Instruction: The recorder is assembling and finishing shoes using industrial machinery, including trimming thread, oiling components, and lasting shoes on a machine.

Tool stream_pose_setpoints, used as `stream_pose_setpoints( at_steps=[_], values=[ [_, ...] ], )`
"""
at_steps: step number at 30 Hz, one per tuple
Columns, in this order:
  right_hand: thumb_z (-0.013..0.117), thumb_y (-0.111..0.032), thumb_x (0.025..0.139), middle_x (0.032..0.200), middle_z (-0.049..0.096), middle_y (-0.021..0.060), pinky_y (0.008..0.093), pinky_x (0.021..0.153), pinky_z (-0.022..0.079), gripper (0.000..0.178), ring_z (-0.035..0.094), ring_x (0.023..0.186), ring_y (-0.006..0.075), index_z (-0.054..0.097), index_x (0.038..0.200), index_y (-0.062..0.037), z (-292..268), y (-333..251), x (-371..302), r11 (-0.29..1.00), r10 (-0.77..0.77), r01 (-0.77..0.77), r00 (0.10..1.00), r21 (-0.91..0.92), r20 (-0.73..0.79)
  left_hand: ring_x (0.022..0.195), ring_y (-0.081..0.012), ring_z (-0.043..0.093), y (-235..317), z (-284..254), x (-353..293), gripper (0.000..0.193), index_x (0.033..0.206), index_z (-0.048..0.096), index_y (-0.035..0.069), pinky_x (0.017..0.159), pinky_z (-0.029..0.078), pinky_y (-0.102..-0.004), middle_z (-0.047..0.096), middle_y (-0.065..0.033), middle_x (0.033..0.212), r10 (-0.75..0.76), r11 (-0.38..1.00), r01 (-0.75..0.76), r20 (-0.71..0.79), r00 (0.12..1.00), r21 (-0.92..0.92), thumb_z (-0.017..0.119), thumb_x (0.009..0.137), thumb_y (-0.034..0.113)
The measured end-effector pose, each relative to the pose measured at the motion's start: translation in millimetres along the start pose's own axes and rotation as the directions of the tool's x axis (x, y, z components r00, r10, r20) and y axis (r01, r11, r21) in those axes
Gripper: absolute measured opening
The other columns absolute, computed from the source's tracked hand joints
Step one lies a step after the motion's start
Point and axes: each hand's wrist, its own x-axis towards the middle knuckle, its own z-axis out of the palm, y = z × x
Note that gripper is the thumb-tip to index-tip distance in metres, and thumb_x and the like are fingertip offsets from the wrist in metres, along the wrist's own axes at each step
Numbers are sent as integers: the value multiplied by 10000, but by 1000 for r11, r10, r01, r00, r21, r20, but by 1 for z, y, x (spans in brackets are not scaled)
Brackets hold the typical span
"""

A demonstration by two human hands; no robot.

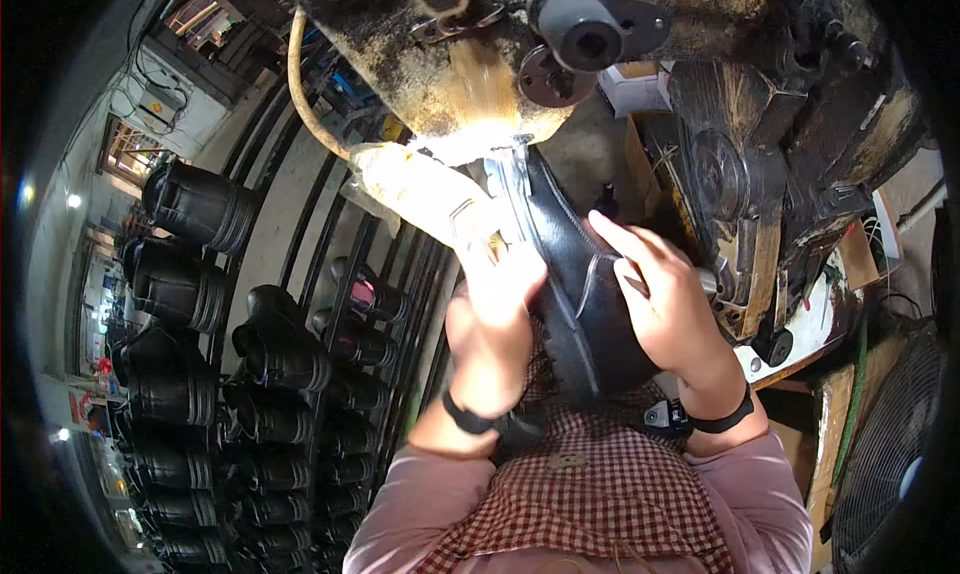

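A black leather shoe (570, 274) is between my hands, tilted, its upper end against the lit lower edge of a grime-covered machine head (480, 74). My left hand (490, 304), a little blurred, closes on the shoe's sole side. My right hand (660, 284) grips the opposite side, index finger stretched along the leather and thumb pressed to it. Beside my left fingers is a glowing lamp (415, 189) in a pale wrapped cover. Strong glare hides where the shoe meets the machine.
Several black boots (280, 354) stand on a rail rack (305, 239) to the left. A dark machine body (720, 174) with a round knob (775, 346) is close on the right. Below it is a fan (890, 454). A pale hose (295, 74) runs to the lamp.
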Motion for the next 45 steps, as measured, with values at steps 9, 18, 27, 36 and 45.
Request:
stream_pose_setpoints(
  at_steps=[9,18,27,36,45],
  values=[
    [397,-115,999,1215,599,154,322,989,398,300,568,1125,250,584,1188,24,-1,-2,9,780,111,-81,994,621,-10,1245,-298,471,-20,-2,-38,918,1448,163,-92,1047,380,-395,384,-239,1405,164,985,-153,152,975,-79,585,753,334],
    [355,-134,1001,1233,591,152,393,1038,344,335,452,1277,300,580,1221,-17,11,7,-2,902,-36,88,991,423,-129,993,-117,569,3,-22,-10,564,1393,381,-55,862,440,-223,569,-86,1221,82,988,-90,65,994,124,466,848,66],
    [381,-114,964,1288,563,164,431,1024,338,351,468,1266,307,574,1249,-42,24,12,2,967,-152,180,976,181,-156,703,-26,478,2,-44,50,550,1358,436,-57,605,388,-148,591,-51,1151,245,923,-301,237,940,241,504,815,-4],
    [335,-251,1002,1250,576,152,375,1070,252,462,579,793,175,402,1402,-28,32,37,-4,931,-27,58,996,362,-89,1051,-140,535,16,-12,31,591,1402,350,-50,895,439,-257,509,-98,1262,138,990,-138,3,990,34,543,869,120],
    [477,-293,984,815,483,34,197,564,353,300,416,639,68,465,1011,5,49,37,-22,895,-70,263,882,361,-466,1113,-182,536,5,-53,58,561,1348,431,-28,976,418,-300,556,-98,1228,31,987,17,294,955,-158,640,869,175]
  ],
)
